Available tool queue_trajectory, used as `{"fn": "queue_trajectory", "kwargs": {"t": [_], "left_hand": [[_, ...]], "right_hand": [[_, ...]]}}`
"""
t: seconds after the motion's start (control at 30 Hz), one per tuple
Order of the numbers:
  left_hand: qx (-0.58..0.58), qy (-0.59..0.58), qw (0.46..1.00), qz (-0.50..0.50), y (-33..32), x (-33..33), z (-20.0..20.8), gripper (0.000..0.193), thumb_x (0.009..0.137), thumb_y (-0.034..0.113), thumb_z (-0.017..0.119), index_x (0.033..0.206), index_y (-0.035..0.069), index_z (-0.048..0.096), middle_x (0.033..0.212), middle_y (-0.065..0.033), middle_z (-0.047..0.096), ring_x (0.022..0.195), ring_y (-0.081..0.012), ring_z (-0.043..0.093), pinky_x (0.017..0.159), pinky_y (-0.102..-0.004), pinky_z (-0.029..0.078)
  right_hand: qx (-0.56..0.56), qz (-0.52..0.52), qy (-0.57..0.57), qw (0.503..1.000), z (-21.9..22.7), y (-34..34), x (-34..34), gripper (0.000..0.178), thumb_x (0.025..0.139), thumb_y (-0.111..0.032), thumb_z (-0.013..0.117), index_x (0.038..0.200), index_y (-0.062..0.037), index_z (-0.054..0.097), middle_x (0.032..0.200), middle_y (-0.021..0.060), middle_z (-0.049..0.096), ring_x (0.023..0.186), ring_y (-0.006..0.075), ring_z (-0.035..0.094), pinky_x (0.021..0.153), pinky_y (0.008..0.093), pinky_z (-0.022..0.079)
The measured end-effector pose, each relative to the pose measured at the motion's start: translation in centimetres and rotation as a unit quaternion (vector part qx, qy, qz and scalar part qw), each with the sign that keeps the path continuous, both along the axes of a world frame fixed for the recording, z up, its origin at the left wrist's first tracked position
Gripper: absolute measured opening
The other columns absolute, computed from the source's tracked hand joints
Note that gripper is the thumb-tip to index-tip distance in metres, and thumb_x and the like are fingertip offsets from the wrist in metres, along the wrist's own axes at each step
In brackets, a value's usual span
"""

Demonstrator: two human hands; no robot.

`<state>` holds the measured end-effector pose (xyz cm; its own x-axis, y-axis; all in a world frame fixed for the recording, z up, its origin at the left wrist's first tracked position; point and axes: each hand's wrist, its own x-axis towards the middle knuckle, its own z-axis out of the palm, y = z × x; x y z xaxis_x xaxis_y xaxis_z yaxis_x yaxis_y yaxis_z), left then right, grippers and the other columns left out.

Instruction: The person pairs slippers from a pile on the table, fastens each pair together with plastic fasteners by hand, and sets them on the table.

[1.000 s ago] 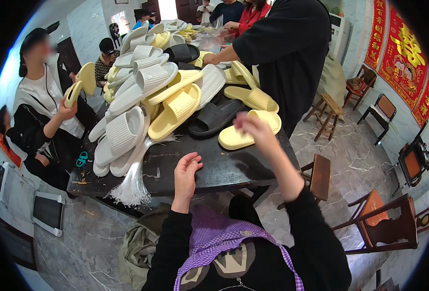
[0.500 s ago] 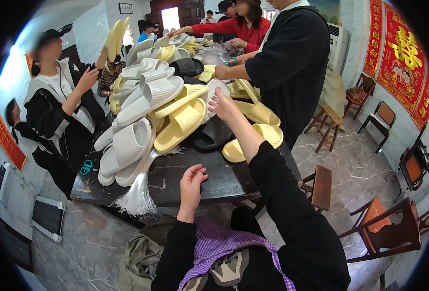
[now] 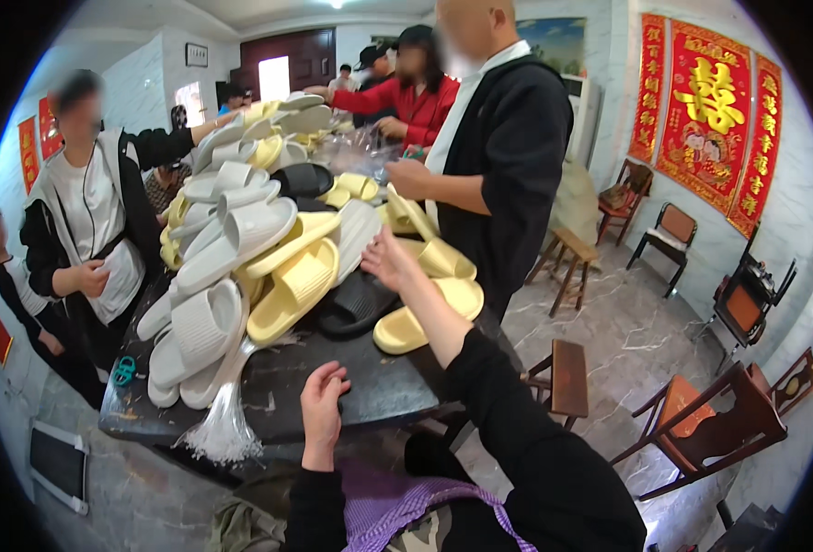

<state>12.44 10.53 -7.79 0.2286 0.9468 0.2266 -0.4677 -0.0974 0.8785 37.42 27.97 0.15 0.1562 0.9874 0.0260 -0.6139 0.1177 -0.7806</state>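
My right hand [image 3: 393,260] reaches over the table, fingers spread beside a light grey slipper [image 3: 359,230]; I cannot tell whether they touch it. Just under that wrist lies a black slipper [image 3: 359,305]. To its right a yellow slipper [image 3: 432,316] rests near the table's edge. My left hand [image 3: 321,409] hovers at the near table edge, fingers loosely bent and apart, with nothing visible in it. Left of it, a bundle of clear plastic strands [image 3: 226,428] hangs over the edge below a grey ribbed slipper [image 3: 206,331]. Another yellow slipper [image 3: 294,290] leans on the heap.
Grey, yellow and black slippers are piled along the dark table [image 3: 287,405]. Teal-handled scissors [image 3: 124,370] lie at its left corner. A person in black [image 3: 517,156] stands at the right side, another [image 3: 103,202] at the left. A wooden stool [image 3: 567,382] and chairs [image 3: 701,423] stand right.
The view has turned right, so the table sits farther left. The person at the left has lowered the raised yellow slippers and now reaches onto the heap. My hands keep about the same pose.
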Motion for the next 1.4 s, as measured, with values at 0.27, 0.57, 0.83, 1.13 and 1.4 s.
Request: {"fn": "queue_trajectory", "kwargs": {"t": [0.27, 0.57, 0.83, 1.13, 1.4], "left_hand": [[-0.006, -0.013, 1.000, -0.014, -0.3, -0.1, 0.5, 0.027, 0.088, 0.000, 0.050, 0.114, -0.005, 0.051, 0.105, -0.0125, 0.058, 0.096, -0.0163, 0.056, 0.081, -0.0282, 0.049], [-0.010, -0.012, 1.000, -0.006, 0.0, 0.2, 0.4, 0.027, 0.088, -0.001, 0.049, 0.114, -0.005, 0.051, 0.105, -0.0123, 0.058, 0.097, -0.0165, 0.056, 0.081, -0.0288, 0.049], [-0.012, -0.017, 1.000, -0.010, -0.2, 0.1, 0.6, 0.027, 0.088, -0.001, 0.048, 0.114, -0.005, 0.051, 0.105, -0.0119, 0.057, 0.097, -0.0168, 0.056, 0.081, -0.0292, 0.049], [-0.013, -0.010, 1.000, -0.014, 0.0, 0.0, 0.5, 0.025, 0.088, 0.001, 0.049, 0.113, -0.003, 0.051, 0.109, -0.0107, 0.056, 0.099, -0.0178, 0.056, 0.081, -0.0307, 0.049], [-0.012, -0.012, 1.000, -0.012, 0.5, 0.4, 0.5, 0.025, 0.088, 0.001, 0.049, 0.113, -0.003, 0.051, 0.108, -0.0101, 0.056, 0.098, -0.0177, 0.056, 0.080, -0.0310, 0.049]], "right_hand": [[0.042, 0.044, -0.011, 0.998, -0.2, -6.7, -3.1, 0.058, 0.097, -0.041, 0.035, 0.138, -0.0013, 0.025, 0.139, 0.0166, 0.034, 0.121, 0.0283, 0.042, 0.091, 0.0388, 0.042], [0.039, 0.060, -0.076, 0.995, -0.2, -10.3, -6.0, 0.049, 0.097, -0.034, 0.039, 0.130, 0.0006, 0.036, 0.128, 0.0149, 0.046, 0.112, 0.0250, 0.050, 0.084, 0.0338, 0.045], [0.025, 0.082, -0.078, 0.993, -0.2, -10.8, -6.1, 0.044, 0.097, -0.031, 0.039, 0.129, -0.0008, 0.038, 0.122, 0.0128, 0.050, 0.108, 0.0237, 0.052, 0.082, 0.0332, 0.046], [0.014, 0.099, -0.074, 0.992, -0.3, -10.7, -6.3, 0.043, 0.097, -0.032, 0.039, 0.128, -0.0022, 0.040, 0.122, 0.0115, 0.049, 0.108, 0.0228, 0.051, 0.082, 0.0335, 0.045], [0.017, 0.108, -0.082, 0.991, -0.3, -10.4, -6.2, 0.042, 0.097, -0.032, 0.039, 0.127, -0.0024, 0.041, 0.123, 0.0116, 0.048, 0.109, 0.0230, 0.050, 0.083, 0.0339, 0.045]]}}
